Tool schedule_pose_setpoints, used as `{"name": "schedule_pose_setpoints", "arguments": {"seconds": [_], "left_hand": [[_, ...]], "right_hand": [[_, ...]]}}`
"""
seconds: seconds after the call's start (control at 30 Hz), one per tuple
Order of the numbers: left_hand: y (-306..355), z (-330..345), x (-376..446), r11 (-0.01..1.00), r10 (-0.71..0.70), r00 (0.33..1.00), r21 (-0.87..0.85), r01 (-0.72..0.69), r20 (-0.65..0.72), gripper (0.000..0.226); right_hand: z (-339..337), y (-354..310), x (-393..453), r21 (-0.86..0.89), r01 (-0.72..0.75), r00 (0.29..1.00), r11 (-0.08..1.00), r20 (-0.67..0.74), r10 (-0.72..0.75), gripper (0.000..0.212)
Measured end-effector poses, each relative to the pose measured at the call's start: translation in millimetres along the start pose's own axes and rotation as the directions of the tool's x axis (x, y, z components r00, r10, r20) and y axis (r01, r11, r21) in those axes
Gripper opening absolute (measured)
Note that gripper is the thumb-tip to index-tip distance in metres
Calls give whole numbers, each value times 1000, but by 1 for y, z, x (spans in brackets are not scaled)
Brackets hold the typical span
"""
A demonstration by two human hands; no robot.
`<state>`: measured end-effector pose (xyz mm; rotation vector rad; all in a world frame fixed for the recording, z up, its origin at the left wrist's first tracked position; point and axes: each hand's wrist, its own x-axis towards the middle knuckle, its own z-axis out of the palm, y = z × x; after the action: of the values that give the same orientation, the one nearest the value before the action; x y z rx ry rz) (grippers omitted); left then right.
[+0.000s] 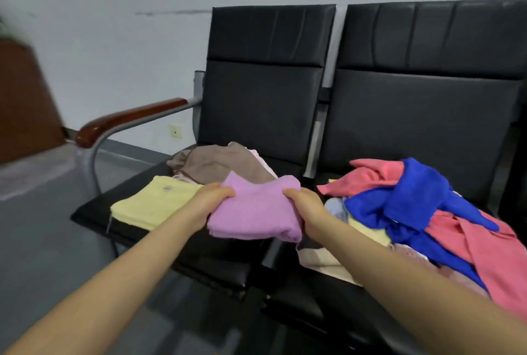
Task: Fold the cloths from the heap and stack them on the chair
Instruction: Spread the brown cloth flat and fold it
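A folded purple cloth (255,209) hangs just above the left seat of the black chair (256,103). My left hand (209,202) grips its left edge and my right hand (309,209) grips its right edge. On the same seat lie a folded yellow cloth (151,203) to the left and a brown cloth (219,163) behind, over a pale pink one. The heap (422,212) of blue, coral pink, yellow and beige cloths covers the right seat.
A wooden armrest (125,120) on a metal frame stands left of the seat. The grey floor (37,235) spreads to the left, and a grey wall is behind the chairs. A brown door (22,103) is at the far left.
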<state>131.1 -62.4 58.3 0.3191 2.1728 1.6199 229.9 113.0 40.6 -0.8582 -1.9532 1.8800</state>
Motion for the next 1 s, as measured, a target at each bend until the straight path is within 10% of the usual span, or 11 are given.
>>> {"name": "schedule_pose_setpoints", "arguments": {"seconds": [0.27,0.43,0.57,0.7,0.83,0.9,1.0], "left_hand": [[6,-148,84,754,298,896,657,-10,-329,37],[-50,-147,116,619,242,936,784,55,-256,41],[-84,-116,130,579,307,932,815,-21,-193,41],[-98,-108,136,515,440,855,857,11,-275,39],[-102,-113,134,516,459,853,856,-29,-248,36],[-100,-115,133,538,422,875,842,-31,-237,36],[-86,-119,134,604,263,945,797,-5,-194,34]], "right_hand": [[160,-17,46,205,-38,932,978,360,-39,28],[182,19,74,-245,110,944,963,328,-24,18],[134,38,112,-705,394,891,590,135,-433,38],[100,52,136,-883,396,879,252,285,-381,35],[97,32,140,-724,431,865,539,160,-475,17],[88,-2,135,-441,430,883,788,26,-468,14],[67,-73,121,-101,459,881,883,-77,-467,14]]}}
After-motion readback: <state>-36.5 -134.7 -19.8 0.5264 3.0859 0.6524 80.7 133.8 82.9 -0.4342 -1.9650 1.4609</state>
